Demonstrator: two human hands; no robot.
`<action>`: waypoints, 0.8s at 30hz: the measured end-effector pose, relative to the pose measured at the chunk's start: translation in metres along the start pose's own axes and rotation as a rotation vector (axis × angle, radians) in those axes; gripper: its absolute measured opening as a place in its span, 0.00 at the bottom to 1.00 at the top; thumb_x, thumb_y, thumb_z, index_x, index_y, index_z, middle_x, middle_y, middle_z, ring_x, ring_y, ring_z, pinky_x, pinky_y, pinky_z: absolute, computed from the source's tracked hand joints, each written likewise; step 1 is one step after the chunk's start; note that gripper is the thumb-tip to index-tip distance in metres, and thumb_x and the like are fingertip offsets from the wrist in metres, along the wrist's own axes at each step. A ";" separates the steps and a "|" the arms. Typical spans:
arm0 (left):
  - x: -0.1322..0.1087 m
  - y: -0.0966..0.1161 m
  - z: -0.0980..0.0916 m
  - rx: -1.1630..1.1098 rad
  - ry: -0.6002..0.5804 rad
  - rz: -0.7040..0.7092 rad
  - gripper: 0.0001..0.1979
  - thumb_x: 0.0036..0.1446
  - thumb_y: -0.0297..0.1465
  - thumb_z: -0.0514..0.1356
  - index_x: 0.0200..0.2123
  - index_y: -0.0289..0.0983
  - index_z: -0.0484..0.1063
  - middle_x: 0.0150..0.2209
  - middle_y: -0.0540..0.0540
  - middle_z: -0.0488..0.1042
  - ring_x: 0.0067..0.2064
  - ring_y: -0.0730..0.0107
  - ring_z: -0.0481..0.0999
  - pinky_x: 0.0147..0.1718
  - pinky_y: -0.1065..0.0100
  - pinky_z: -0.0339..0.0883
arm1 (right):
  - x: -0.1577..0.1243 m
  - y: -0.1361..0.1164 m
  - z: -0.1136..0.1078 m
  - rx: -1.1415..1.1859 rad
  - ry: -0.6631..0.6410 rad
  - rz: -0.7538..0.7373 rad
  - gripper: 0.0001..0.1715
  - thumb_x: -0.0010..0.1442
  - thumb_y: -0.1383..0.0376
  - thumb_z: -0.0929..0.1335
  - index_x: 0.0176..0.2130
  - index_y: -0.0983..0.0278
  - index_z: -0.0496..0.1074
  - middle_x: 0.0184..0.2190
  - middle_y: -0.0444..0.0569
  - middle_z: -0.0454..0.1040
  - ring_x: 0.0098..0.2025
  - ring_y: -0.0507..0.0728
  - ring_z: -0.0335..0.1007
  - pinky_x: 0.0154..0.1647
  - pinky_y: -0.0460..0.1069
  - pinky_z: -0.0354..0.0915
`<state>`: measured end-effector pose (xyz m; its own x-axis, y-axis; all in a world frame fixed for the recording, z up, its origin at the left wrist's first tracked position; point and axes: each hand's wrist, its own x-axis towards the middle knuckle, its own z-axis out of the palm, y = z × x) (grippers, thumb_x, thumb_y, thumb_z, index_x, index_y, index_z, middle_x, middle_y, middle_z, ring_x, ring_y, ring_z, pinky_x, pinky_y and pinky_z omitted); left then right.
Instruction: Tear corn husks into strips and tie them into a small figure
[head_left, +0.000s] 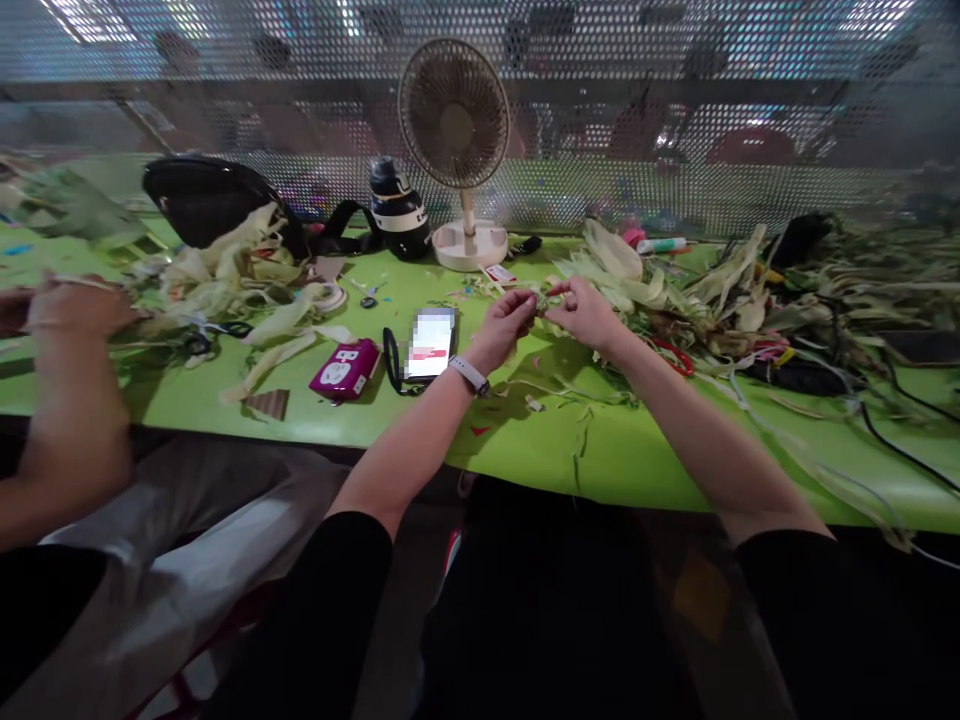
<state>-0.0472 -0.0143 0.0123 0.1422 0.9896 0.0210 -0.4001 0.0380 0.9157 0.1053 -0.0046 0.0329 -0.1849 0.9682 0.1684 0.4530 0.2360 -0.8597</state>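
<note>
Over the green table (517,440), my left hand (504,328) pinches a small green plant piece (541,300) between thumb and fingertips. From the other side my right hand (586,314) closes its thumb and forefinger on the same piece, so the two hands almost meet. Its exact shape is too small to make out. Thin green strands and scraps lie on the table under the hands. Left of my wrist rests a phone (431,343) with a lit screen and a strap. Beyond my right hand begins a heap of pale corn husks (622,255).
Behind the hands stand a fan (455,115), a dark bottle (399,215) and a black bag (214,200). A magenta packet (344,370) lies left of the phone. Scissors (202,338) and more husks are farther left, near a co-worker's arm (79,390). Cables (900,430) run at right.
</note>
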 end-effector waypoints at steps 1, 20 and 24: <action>-0.001 0.000 0.001 -0.016 0.000 -0.018 0.07 0.61 0.23 0.62 0.30 0.37 0.70 0.22 0.56 0.67 0.21 0.84 0.62 0.21 0.78 0.52 | 0.000 0.003 0.000 -0.059 0.013 -0.046 0.14 0.52 0.65 0.71 0.40 0.61 0.67 0.18 0.34 0.62 0.21 0.51 0.58 0.26 0.48 0.56; -0.009 -0.005 0.006 0.155 -0.029 0.025 0.08 0.63 0.30 0.60 0.33 0.40 0.62 0.22 0.56 0.72 0.20 0.80 0.69 0.20 0.76 0.54 | -0.018 0.007 -0.004 -0.594 0.122 -0.360 0.06 0.56 0.67 0.65 0.34 0.61 0.73 0.32 0.53 0.79 0.35 0.62 0.72 0.39 0.54 0.65; -0.009 -0.004 0.007 0.174 -0.057 0.078 0.06 0.65 0.27 0.55 0.34 0.40 0.62 0.23 0.56 0.72 0.21 0.81 0.67 0.23 0.76 0.59 | -0.017 0.009 -0.005 -0.559 0.173 -0.365 0.05 0.56 0.66 0.65 0.33 0.60 0.72 0.32 0.52 0.78 0.36 0.62 0.72 0.39 0.54 0.66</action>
<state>-0.0405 -0.0243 0.0112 0.1701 0.9790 0.1127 -0.2502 -0.0677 0.9658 0.1164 -0.0184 0.0247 -0.2901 0.8069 0.5146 0.7788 0.5115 -0.3631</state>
